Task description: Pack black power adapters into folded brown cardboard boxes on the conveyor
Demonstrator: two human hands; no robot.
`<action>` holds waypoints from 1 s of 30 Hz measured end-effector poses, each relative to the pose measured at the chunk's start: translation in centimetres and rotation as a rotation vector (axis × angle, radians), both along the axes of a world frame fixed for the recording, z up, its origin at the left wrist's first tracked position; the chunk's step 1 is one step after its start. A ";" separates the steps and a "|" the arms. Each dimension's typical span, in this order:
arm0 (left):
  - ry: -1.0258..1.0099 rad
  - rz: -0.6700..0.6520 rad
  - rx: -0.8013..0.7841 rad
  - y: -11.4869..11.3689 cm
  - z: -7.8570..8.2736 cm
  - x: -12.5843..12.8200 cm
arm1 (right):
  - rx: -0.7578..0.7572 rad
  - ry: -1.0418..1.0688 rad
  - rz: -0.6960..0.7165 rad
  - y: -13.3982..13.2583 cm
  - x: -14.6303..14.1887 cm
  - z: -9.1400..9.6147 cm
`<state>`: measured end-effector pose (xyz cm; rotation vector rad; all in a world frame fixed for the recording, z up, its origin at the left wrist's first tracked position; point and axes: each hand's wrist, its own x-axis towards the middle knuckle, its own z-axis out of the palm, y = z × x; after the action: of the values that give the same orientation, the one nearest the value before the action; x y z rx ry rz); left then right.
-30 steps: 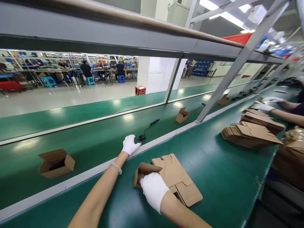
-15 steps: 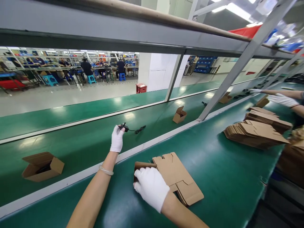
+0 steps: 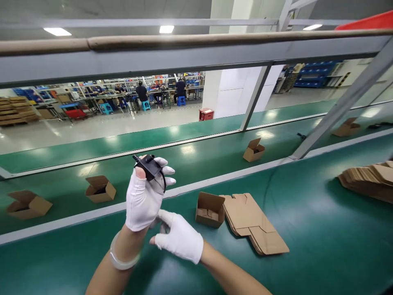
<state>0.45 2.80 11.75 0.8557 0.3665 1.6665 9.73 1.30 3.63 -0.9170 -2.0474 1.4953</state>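
My left hand (image 3: 145, 196), in a white glove with bare thumb tip, is raised over the near rail. It grips a small black pump (image 3: 149, 167) with short nozzles, and a black cable curves down from it across the palm. Just below, my right hand (image 3: 179, 237), also gloved, has its thumb and fingers apart, its fingertips close to the left palm and partly hidden. To its right an open cardboard box (image 3: 210, 209) stands on the green bench, flaps visible inside. Beside this box lies a short stack of flat cardboard blanks (image 3: 253, 223).
Beyond the white rail (image 3: 190, 188), a green belt (image 3: 196, 164) carries open boxes, including one box (image 3: 100, 190) with something dark inside. More folded cardboard (image 3: 368, 180) is piled at right. A slanted grey post (image 3: 337, 106) and an overhead beam (image 3: 172, 57) cross the view.
My left hand has brought the pump from over the belt closer to me. My right hand has let go of the box and moved left toward it. The view has turned left.
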 end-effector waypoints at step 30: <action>0.878 0.074 -0.114 -0.6 -12.7 2.6 | 0.512 0.120 -0.888 0.6 9.4 0.5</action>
<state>3.06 2.23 -0.94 1.4720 1.0864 1.2361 19.12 1.88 4.14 -1.2278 -1.4781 0.5084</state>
